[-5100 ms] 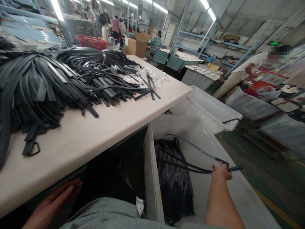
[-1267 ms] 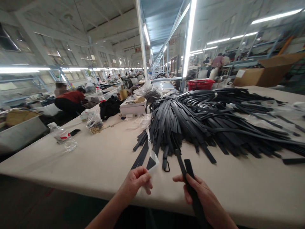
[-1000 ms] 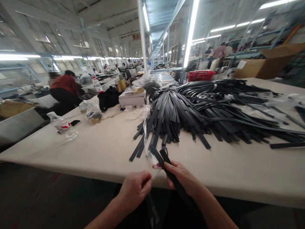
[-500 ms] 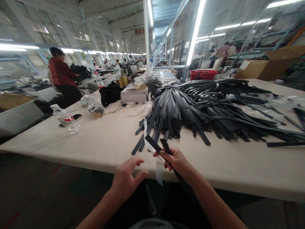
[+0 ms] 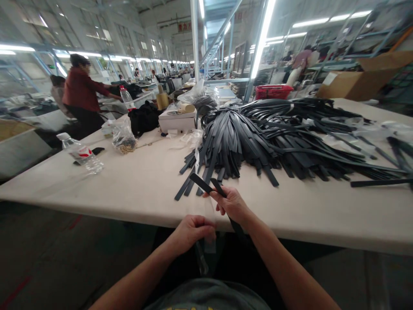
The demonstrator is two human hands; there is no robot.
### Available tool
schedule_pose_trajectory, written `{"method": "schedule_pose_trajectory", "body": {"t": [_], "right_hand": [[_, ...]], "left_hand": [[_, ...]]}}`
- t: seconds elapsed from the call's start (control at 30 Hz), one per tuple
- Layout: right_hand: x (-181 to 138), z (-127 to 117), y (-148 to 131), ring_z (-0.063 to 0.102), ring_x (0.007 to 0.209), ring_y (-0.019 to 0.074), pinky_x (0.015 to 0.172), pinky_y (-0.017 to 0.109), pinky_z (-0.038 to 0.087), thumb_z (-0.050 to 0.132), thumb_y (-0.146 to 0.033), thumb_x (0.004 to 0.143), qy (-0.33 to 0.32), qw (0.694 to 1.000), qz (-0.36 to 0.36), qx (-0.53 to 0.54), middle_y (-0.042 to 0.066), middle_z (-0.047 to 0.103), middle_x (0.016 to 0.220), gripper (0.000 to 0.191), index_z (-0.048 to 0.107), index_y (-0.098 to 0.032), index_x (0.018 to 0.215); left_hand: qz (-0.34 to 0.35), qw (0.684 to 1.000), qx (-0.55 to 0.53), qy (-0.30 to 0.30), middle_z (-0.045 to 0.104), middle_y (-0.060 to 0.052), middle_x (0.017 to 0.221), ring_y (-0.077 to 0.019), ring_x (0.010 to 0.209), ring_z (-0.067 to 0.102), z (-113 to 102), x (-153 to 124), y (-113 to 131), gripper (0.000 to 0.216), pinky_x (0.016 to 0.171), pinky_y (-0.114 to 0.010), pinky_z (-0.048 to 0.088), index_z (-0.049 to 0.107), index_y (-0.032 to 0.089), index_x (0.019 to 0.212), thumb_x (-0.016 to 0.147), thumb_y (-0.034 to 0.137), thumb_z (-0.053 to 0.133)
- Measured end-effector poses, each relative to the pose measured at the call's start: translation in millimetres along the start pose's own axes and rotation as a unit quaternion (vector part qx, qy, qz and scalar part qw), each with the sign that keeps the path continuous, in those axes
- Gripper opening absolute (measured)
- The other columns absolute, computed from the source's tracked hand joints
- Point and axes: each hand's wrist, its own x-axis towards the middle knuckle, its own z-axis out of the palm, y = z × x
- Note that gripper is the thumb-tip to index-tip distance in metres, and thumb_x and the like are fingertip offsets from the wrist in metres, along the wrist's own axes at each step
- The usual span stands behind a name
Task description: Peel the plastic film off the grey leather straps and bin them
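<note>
Right at the table's near edge (image 5: 155, 215), our right hand (image 5: 232, 206) grips two black straps (image 5: 206, 186). Our left hand (image 5: 193, 230), below that edge, pinches a clear plastic sleeve (image 5: 210, 241). Bare tabletop lies left of the strap pile (image 5: 258, 137).

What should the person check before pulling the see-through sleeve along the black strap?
1. Right hand grips the folded black strap: ok.
2. Left hand pinches the clear plastic sleeve: ok.
3. Strap ends poke free above the right hand: ok.
4. Sleeve mouth open and lined up with the strap: cannot tell, too see-through.
5. Held strap clear of the big pile of black straps: ok.
6. Bare beige tabletop in front: ok.
</note>
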Motion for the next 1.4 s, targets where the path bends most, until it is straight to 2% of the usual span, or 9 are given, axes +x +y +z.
{"method": "schedule_pose_trajectory", "body": {"t": [0.2, 0.4, 0.57, 0.67, 0.8, 0.9, 1.2, 1.3, 1.4], "right_hand": [[2, -4, 7, 0.044, 0.035, 0.0064, 0.033, 0.017, 0.029, 0.057, -0.044, 0.082, 0.027, 1.0, -0.008, -0.006, -0.006, 0.05, 0.045, 0.035, 0.072, -0.013, 0.087], [-8, -10, 4, 0.045, 0.036, 0.0078, 0.037, 0.02, 0.037, 0.055, -0.051, 0.083, 0.061, 0.998, -0.007, 0.005, -0.006, 0.049, 0.045, 0.043, 0.071, -0.013, 0.094], [-64, -18, 8, 0.042, 0.034, 0.0089, 0.036, 0.021, 0.033, 0.048, -0.059, 0.088, 0.114, 0.992, 0.037, -0.038, -0.006, 0.043, 0.041, 0.05, 0.071, -0.014, 0.089], [-104, -18, 19, 0.042, 0.035, 0.0094, 0.036, 0.023, 0.034, 0.045, -0.06, 0.089, 0.116, 0.986, 0.041, -0.114, -0.003, 0.051, 0.05, 0.05, 0.071, -0.018, 0.08], [-135, -11, 34, 0.059, 0.057, 0.0162, 0.055, 0.024, 0.046, 0.047, -0.05, 0.092, 0.113, 0.974, -0.009, -0.197, 0.002, 0.066, 0.067, 0.038, 0.069, -0.022, 0.079], [-139, -7, 40, 0.064, 0.067, 0.0187, 0.063, 0.024, 0.048, 0.047, -0.047, 0.093, 0.117, 0.968, -0.023, -0.22, 0.004, 0.071, 0.076, 0.034, 0.069, -0.022, 0.084], [-132, -4, 44, 0.063, 0.069, 0.0211, 0.065, 0.027, 0.047, 0.043, -0.049, 0.093, 0.12, 0.964, 0.01, -0.239, 0.006, 0.07, 0.077, 0.037, 0.065, -0.022, 0.084], [-124, -2, 39, 0.061, 0.066, 0.0197, 0.062, 0.027, 0.047, 0.038, -0.055, 0.093, 0.104, 0.977, 0.037, -0.184, 0.006, 0.067, 0.077, 0.044, 0.064, -0.021, 0.084], [-131, -7, 45, 0.055, 0.051, 0.015, 0.05, 0.026, 0.043, 0.035, -0.064, 0.09, 0.038, 0.992, 0.09, -0.085, 0.004, 0.064, 0.074, 0.055, 0.065, -0.019, 0.094]], "left_hand": [[-0.06, 0.996, 0.012, -0.069, 0.075, -0.007, 0.075, -0.0145, 0.06, 0.064, 0, -12, -10, 0.026, 0.065, -0.026, 0.048, 0.077, 0.013, 0.088, 0.073, 0.034, 0.073], [-0.046, 0.999, -0.017, -0.017, 0.074, -0.007, 0.074, -0.0152, 0.066, 0.064, 9, -6, -10, 0.027, 0.072, -0.027, 0.048, 0.077, 0.012, 0.077, 0.072, 0.038, 0.075], [-0.024, 0.971, -0.227, 0.072, 0.069, -0.002, 0.069, -0.0115, 0.061, 0.063, 16, 9, 0, 0.03, 0.068, -0.025, 0.052, 0.068, 0.012, 0.071, 0.063, 0.036, 0.085], [-0.029, 0.936, -0.335, 0.107, 0.069, -0.001, 0.073, -0.0118, 0.062, 0.066, 21, 16, 7, 0.036, 0.066, -0.024, 0.054, 0.065, 0.014, 0.075, 0.06, 0.037, 0.088], [-0.033, 0.912, -0.39, 0.123, 0.071, 0.0, 0.078, -0.0129, 0.066, 0.068, 32, 22, 13, 0.038, 0.062, -0.023, 0.054, 0.065, 0.015, 0.078, 0.06, 0.038, 0.088], [-0.031, 0.912, -0.393, 0.114, 0.071, 0.0, 0.079, -0.0144, 0.069, 0.069, 40, 24, 13, 0.038, 0.062, -0.024, 0.055, 0.065, 0.015, 0.079, 0.06, 0.04, 0.087], [-0.021, 0.921, -0.379, 0.088, 0.072, -0.003, 0.079, -0.0156, 0.072, 0.07, 59, 21, -1, 0.038, 0.069, -0.025, 0.055, 0.068, 0.014, 0.081, 0.059, 0.038, 0.088], [-0.027, 0.931, -0.358, 0.064, 0.072, -0.005, 0.076, -0.0144, 0.067, 0.067, 70, 20, -10, 0.037, 0.061, -0.023, 0.051, 0.069, 0.011, 0.082, 0.064, 0.04, 0.085], [-0.022, 0.938, -0.34, 0.066, 0.071, -0.006, 0.074, -0.0128, 0.062, 0.065, 70, 23, -10, 0.037, 0.058, -0.022, 0.049, 0.07, 0.01, 0.081, 0.067, 0.042, 0.082]]}}
